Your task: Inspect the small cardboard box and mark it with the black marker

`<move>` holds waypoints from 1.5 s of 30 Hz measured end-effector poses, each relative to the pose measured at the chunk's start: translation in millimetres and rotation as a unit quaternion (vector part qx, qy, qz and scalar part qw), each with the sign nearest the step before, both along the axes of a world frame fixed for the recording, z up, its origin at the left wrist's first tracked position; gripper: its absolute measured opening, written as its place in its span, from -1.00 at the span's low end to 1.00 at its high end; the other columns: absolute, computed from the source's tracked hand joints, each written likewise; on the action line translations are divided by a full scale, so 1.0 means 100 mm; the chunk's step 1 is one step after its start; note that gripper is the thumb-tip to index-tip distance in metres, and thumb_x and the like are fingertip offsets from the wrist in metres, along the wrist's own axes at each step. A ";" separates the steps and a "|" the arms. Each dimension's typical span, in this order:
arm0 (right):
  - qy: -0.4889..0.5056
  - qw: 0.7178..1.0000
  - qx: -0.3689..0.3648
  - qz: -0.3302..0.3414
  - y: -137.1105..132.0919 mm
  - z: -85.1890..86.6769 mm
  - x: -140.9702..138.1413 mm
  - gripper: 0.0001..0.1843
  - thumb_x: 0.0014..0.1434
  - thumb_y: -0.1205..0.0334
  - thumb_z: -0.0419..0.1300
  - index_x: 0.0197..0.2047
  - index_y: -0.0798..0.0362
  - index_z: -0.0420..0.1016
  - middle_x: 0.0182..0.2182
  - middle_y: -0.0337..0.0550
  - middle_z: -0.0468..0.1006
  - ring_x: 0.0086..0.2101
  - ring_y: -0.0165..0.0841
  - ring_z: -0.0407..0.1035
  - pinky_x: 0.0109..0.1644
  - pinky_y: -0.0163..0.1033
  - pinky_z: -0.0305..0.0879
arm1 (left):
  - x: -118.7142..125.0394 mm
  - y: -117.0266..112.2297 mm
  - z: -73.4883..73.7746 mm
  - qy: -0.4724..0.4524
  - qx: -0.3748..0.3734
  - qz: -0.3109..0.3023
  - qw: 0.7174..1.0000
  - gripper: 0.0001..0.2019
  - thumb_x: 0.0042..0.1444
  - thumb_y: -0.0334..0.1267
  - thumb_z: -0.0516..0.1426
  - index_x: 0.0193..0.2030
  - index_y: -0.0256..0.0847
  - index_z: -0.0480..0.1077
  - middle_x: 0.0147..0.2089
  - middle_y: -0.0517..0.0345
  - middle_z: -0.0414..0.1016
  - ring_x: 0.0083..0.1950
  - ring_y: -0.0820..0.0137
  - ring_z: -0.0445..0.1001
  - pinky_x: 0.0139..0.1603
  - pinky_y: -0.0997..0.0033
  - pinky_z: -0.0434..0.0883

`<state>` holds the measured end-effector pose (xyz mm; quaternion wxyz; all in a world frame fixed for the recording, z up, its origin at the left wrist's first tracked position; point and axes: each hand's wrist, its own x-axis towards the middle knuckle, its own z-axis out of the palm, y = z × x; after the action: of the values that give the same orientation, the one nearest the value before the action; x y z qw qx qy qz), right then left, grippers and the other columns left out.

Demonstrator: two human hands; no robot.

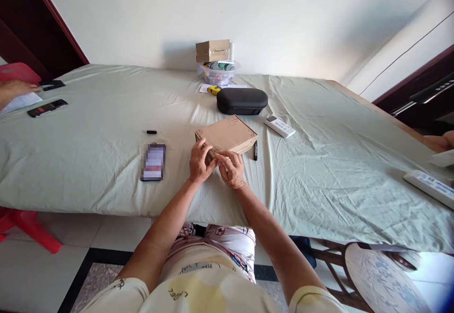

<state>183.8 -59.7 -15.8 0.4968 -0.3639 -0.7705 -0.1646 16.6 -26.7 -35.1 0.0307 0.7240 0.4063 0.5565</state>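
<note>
The closed cardboard carton (pixel 229 133) lies flat on the cloth-covered worktop (pixel 319 171), set at an angle, with its lid face up and dark line drawings at its corners. It is located directly forward of both hands, which meet its near end.

Left hand (pixel 200 161): positioned at the near-left corner, fingers extended over the top edge, thumb angled inward along the near edge. Right hand (pixel 232 169): positioned beside it on the near edge, fingers bent and fingertips at the carton's front. The two hands are close together, the left thumb next to the right fingertips — whether either hand grips the carton firmly cannot be determined, since the contact is partly hidden.

Surrounding items: a black marker-like stick (pixel 255 151) lies just beside the carton's right end, near the right hand. Beyond the carton is a black hard-shell case (pixel 242 101); a white oblong unit (pixel 279 126) lies to the right of that case. A smartphone (pixel 153 162) lies to the left of the left hand — screen up, display pixelated.
</note>
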 end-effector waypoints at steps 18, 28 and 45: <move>0.210 0.953 -0.073 -0.206 0.26 -0.14 0.67 -0.61 0.47 0.07 0.06 0.15 -0.01 0.62 0.12 0.06 0.56 0.12 -0.16 0.49 0.26 0.08 0.46 | -0.07 0.02 0.05 -0.068 0.024 0.018 0.997 -0.68 0.46 -0.05 -0.02 0.08 -0.17 0.43 0.27 -0.22 0.53 0.31 0.15 0.51 0.35 0.03 0.47; 0.297 0.934 -0.123 -0.157 0.20 -0.10 0.54 -0.69 0.39 0.03 0.15 0.05 -0.03 0.60 -0.10 -0.08 0.54 -0.19 -0.33 0.48 -0.17 -0.22 0.49 | -0.04 0.08 -0.01 -0.133 -0.032 0.028 0.990 -0.64 0.41 0.08 0.14 0.12 -0.13 0.38 0.38 -0.25 0.42 0.42 0.11 0.45 0.40 0.00 0.48; 0.291 0.915 -0.262 -0.094 0.31 -0.29 0.53 -0.54 0.23 -0.12 0.28 0.06 0.00 0.51 -0.23 -0.17 0.48 -0.31 -0.34 0.42 -0.24 -0.19 0.48 | -0.11 0.15 -0.06 -0.240 -0.218 0.058 0.944 -0.30 0.29 0.13 0.26 0.43 -0.15 0.19 0.37 -0.24 0.47 0.39 0.04 0.50 0.42 -0.01 0.46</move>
<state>236.5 -28.9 -45.3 0.5680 -0.5837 -0.5697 0.1102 5.3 -11.6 -41.6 0.2523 0.5198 0.5400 0.6121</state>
